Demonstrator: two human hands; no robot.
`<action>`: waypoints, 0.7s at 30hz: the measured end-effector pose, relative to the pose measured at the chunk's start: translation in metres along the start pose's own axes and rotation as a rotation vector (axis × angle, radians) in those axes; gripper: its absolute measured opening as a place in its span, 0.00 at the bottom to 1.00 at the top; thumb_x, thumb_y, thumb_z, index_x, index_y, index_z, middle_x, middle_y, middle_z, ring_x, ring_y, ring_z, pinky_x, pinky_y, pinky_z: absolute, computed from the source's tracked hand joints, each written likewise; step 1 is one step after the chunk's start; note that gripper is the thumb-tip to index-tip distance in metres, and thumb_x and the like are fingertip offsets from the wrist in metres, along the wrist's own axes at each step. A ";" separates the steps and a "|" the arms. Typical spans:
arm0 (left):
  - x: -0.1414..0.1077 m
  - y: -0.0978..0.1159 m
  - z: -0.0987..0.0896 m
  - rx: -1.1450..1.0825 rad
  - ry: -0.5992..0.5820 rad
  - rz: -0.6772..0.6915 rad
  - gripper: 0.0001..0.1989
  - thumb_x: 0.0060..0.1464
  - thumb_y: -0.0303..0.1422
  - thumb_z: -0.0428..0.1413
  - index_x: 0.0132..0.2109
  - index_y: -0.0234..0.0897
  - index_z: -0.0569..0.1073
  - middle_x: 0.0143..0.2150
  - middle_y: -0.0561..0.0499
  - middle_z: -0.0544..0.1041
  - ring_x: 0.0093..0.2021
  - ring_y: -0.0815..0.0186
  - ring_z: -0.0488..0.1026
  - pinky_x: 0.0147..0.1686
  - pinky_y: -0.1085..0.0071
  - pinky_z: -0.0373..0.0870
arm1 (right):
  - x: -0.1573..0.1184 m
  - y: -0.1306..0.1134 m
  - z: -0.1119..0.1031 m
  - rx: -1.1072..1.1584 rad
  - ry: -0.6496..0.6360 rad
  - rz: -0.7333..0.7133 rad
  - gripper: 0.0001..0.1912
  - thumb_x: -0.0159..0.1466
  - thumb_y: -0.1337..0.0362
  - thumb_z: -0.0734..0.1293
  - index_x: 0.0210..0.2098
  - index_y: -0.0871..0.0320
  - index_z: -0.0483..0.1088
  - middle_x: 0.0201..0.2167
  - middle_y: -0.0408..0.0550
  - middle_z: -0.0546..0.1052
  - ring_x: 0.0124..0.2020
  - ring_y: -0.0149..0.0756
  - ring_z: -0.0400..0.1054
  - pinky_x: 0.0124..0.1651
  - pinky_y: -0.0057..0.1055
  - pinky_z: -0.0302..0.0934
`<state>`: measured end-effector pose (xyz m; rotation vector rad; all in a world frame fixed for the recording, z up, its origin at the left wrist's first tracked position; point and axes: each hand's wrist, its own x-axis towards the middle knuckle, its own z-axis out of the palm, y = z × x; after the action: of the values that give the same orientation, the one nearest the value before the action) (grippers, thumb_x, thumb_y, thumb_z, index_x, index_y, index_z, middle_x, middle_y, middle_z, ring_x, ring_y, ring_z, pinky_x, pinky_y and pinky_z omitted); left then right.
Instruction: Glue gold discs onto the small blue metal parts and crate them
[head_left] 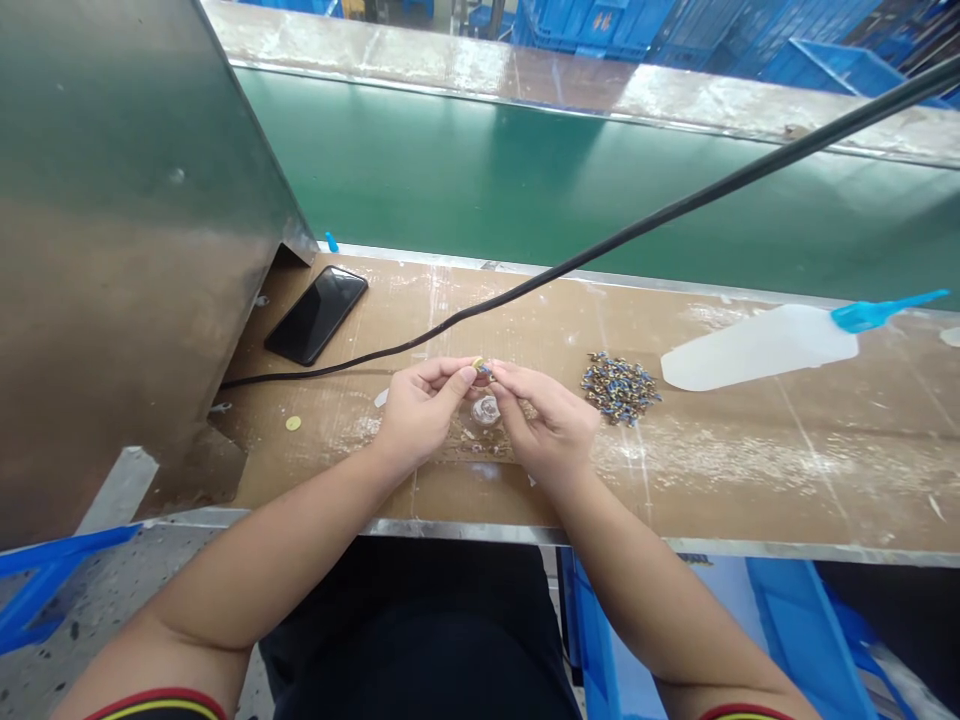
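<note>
My left hand (pixel 421 408) pinches a small yellow disc (pixel 478 363) between thumb and forefinger. Fingertips of my right hand (pixel 551 420) are closed on a tiny blue-and-metal part (pixel 486 371), right up against the disc. Whether the two pieces are joined I cannot tell, as the fingers cover most of them. Below the fingertips, a small clear round piece (pixel 485 409) rests on the tabletop. Off to the right lies a heap of small blue and brass-coloured parts (pixel 619 388), similar in look to the one I hold.
A white squeeze bottle with a blue nozzle (pixel 761 348) lies beyond the heap. A black cable (pixel 525 288) crosses the brown worktop (pixel 720 490). To the left are a phone (pixel 316 315), another yellow disc (pixel 293 423) and a metal housing (pixel 127 240). A green belt (pixel 450 160) runs behind.
</note>
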<state>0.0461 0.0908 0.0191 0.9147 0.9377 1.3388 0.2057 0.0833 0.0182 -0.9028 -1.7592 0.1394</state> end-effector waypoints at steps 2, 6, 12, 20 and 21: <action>-0.002 0.001 0.001 0.034 0.005 0.020 0.20 0.51 0.48 0.73 0.42 0.36 0.86 0.39 0.44 0.86 0.37 0.64 0.84 0.42 0.70 0.84 | 0.000 -0.001 0.000 -0.028 0.019 -0.027 0.14 0.71 0.74 0.71 0.52 0.53 0.80 0.46 0.48 0.85 0.46 0.40 0.83 0.54 0.38 0.82; -0.004 0.002 0.003 0.094 0.019 0.044 0.20 0.53 0.48 0.72 0.44 0.36 0.86 0.40 0.43 0.86 0.38 0.62 0.84 0.43 0.67 0.85 | 0.001 -0.003 0.001 -0.064 0.064 -0.046 0.14 0.69 0.75 0.73 0.50 0.53 0.80 0.44 0.47 0.86 0.44 0.40 0.83 0.52 0.35 0.82; -0.008 0.003 0.005 0.135 0.012 0.117 0.13 0.57 0.41 0.70 0.44 0.37 0.86 0.40 0.44 0.86 0.39 0.64 0.85 0.43 0.71 0.84 | 0.002 -0.005 0.001 -0.102 0.094 -0.079 0.14 0.68 0.76 0.74 0.49 0.54 0.79 0.43 0.47 0.86 0.42 0.39 0.83 0.50 0.32 0.81; -0.011 0.002 0.006 0.165 0.007 0.139 0.15 0.58 0.43 0.68 0.44 0.37 0.85 0.41 0.44 0.86 0.41 0.60 0.85 0.46 0.65 0.85 | 0.004 -0.005 0.000 -0.162 0.113 -0.138 0.12 0.69 0.76 0.72 0.47 0.54 0.78 0.40 0.44 0.86 0.42 0.39 0.84 0.48 0.31 0.82; -0.011 0.002 0.006 0.166 0.010 0.137 0.15 0.58 0.44 0.68 0.44 0.37 0.85 0.41 0.44 0.86 0.41 0.60 0.85 0.47 0.65 0.85 | 0.004 -0.005 0.000 -0.171 0.112 -0.149 0.12 0.69 0.76 0.72 0.47 0.53 0.78 0.40 0.44 0.86 0.41 0.39 0.84 0.47 0.31 0.82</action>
<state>0.0509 0.0797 0.0237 1.1169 1.0205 1.3971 0.2027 0.0822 0.0240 -0.8798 -1.7453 -0.1585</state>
